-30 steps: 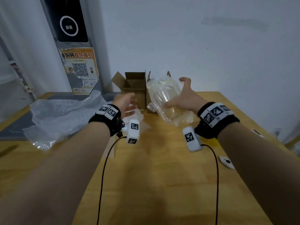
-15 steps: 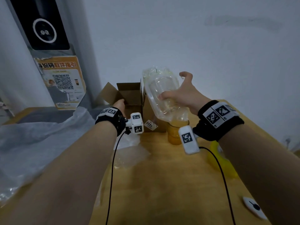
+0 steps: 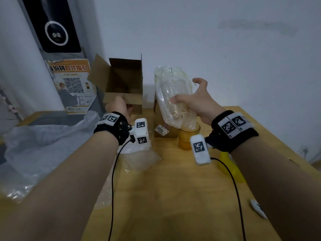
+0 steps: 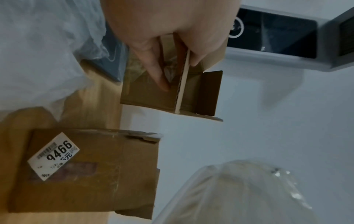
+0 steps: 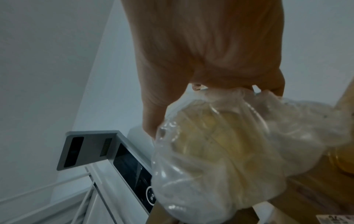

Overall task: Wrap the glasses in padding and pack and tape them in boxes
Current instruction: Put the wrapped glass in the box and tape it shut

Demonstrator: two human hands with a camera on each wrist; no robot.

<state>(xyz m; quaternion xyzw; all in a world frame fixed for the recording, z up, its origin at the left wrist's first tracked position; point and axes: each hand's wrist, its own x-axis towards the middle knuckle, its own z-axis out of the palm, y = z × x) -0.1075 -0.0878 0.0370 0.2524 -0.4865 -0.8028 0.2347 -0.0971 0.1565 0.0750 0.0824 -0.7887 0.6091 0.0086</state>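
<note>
My right hand (image 3: 196, 103): gripping the padded glass (image 3: 173, 100), raised right of the open box (image 3: 125, 87).
My left hand (image 3: 119, 106): pinching that box's near flap.
Next: steady the box; lower the glass in gently.

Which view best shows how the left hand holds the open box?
The left wrist view: the left hand pinches the open box's near wall, thumb outside, fingers inside. In the head view the hand's back hides that grip. The right wrist view shows neither, only the right hand holding the wrapped glass.
</note>
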